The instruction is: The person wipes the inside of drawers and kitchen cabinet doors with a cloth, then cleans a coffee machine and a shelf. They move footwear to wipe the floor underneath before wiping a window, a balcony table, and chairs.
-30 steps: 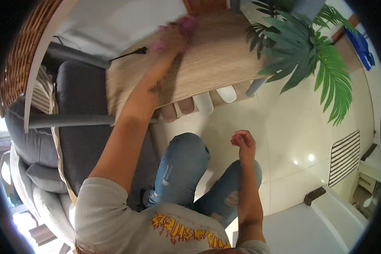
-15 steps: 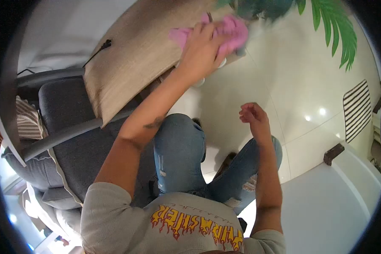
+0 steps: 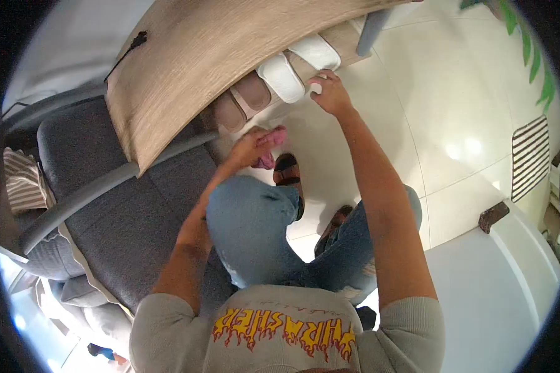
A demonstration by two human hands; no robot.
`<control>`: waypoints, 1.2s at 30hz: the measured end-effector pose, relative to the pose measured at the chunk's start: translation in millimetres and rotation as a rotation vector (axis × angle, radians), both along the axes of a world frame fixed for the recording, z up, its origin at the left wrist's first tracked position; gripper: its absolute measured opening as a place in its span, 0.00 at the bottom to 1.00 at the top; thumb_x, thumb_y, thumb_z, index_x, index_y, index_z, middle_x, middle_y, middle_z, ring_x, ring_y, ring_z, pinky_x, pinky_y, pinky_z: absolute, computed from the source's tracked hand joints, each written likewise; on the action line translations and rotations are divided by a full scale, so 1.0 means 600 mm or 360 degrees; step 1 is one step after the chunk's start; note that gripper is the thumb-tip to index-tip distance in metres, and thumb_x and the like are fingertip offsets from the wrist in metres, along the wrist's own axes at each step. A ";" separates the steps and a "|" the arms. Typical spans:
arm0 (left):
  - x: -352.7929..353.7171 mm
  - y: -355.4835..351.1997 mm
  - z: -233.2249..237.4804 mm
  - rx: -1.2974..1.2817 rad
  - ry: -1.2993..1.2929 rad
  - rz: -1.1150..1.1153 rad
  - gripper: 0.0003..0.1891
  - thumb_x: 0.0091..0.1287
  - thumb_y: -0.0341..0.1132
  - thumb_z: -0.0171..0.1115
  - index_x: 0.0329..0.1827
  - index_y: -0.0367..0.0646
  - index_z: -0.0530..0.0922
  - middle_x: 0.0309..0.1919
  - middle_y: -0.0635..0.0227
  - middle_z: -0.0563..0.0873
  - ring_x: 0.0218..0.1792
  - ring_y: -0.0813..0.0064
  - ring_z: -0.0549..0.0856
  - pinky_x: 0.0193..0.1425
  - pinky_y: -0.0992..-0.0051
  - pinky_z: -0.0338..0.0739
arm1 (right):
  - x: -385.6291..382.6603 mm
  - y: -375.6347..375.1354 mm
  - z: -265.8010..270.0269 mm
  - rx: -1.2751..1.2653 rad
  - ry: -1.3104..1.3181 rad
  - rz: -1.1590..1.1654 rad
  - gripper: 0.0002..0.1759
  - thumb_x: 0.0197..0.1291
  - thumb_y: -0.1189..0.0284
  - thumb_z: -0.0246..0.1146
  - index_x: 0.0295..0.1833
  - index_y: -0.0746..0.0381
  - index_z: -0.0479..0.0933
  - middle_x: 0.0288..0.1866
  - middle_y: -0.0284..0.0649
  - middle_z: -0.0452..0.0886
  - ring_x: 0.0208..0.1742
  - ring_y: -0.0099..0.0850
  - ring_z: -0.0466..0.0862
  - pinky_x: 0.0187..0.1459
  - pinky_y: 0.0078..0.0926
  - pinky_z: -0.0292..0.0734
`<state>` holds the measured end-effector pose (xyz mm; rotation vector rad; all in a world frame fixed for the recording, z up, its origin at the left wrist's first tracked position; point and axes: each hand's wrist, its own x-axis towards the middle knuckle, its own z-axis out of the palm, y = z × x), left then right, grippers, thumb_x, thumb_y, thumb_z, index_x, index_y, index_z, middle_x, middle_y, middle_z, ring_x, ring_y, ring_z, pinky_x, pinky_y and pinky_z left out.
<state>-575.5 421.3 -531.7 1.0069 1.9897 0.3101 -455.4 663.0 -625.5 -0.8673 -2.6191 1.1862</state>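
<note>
Bunched in my left hand (image 3: 249,151) is a pink cloth (image 3: 271,138), low beside my left knee and near the brown slippers (image 3: 252,91). My right hand (image 3: 332,93) reaches forward, thumb and fingers apart and nothing between them. Its fingertips are right by the toe ends of the white slippers (image 3: 282,78). Both pairs of slippers sit on a low shelf (image 3: 350,46), partly hidden under the wooden top (image 3: 211,46) of a table or bench.
A grey leg (image 3: 372,31) supports the wooden top. At left is a dark grey sofa (image 3: 137,224). Shiny tile floor (image 3: 442,93) spreads ahead, with a striped mat (image 3: 530,158) and green leaves (image 3: 535,56) on the right. A white surface (image 3: 473,286) stands close at my right.
My left hand has drawn the pink cloth back from the wooden top down beside my knee. My right hand has moved forward to the white slippers, and the view has shifted.
</note>
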 end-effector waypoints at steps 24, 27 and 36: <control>-0.042 0.232 -0.144 0.0677 0.0499 0.0291 0.23 0.68 0.45 0.51 0.63 0.47 0.68 0.64 0.54 0.64 0.63 0.59 0.66 0.64 0.60 0.61 | 0.271 0.121 0.144 -0.0850 -0.0486 -0.0091 0.19 0.57 0.73 0.58 0.54 0.66 0.73 0.52 0.43 0.79 0.52 0.32 0.78 0.53 0.28 0.71; -0.018 0.276 -0.234 0.0579 0.1241 -0.0216 0.25 0.66 0.41 0.50 0.66 0.50 0.64 0.66 0.57 0.62 0.66 0.55 0.62 0.67 0.51 0.55 | 0.428 0.116 0.145 -0.0906 -0.0420 -0.0405 0.18 0.56 0.73 0.58 0.53 0.67 0.74 0.54 0.43 0.77 0.53 0.33 0.77 0.55 0.26 0.68; -0.280 0.414 -0.327 0.0324 0.0790 -0.0160 0.19 0.61 0.39 0.53 0.55 0.44 0.74 0.63 0.56 0.67 0.62 0.54 0.66 0.67 0.56 0.58 | 0.631 0.003 0.203 -0.1042 -0.0328 -0.1378 0.16 0.52 0.75 0.60 0.48 0.68 0.77 0.57 0.41 0.73 0.53 0.33 0.75 0.52 0.26 0.70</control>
